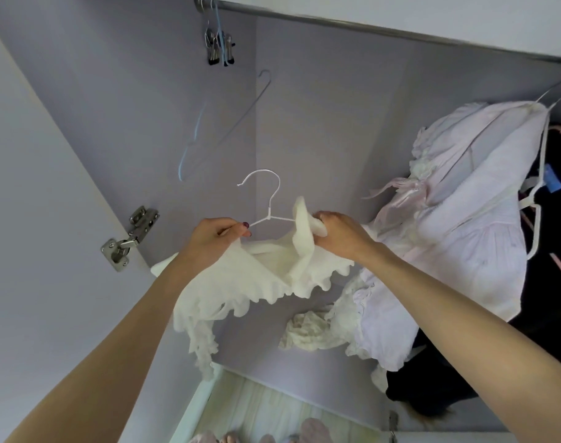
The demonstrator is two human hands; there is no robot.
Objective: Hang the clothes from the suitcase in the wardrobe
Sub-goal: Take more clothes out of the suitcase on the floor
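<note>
A white wire hanger (268, 199) is held up in front of the open wardrobe, hook pointing up. A cream ruffled knit garment (266, 276) drapes from it. My left hand (215, 241) grips the garment's left shoulder together with the hanger's left arm. My right hand (340, 233) pinches a cream strap or collar fold (303, 225) at the hanger's right arm. The wardrobe rail (384, 30) runs across the top, above the hanger.
An empty blue wire hanger (221, 129) and metal clip hangers (218, 46) hang from the rail at left. A pale pink dress (464, 219) and dark clothes (544, 298) hang at right. A door hinge (130, 238) sits at left. Crumpled white lace (308, 330) lies on the wardrobe floor.
</note>
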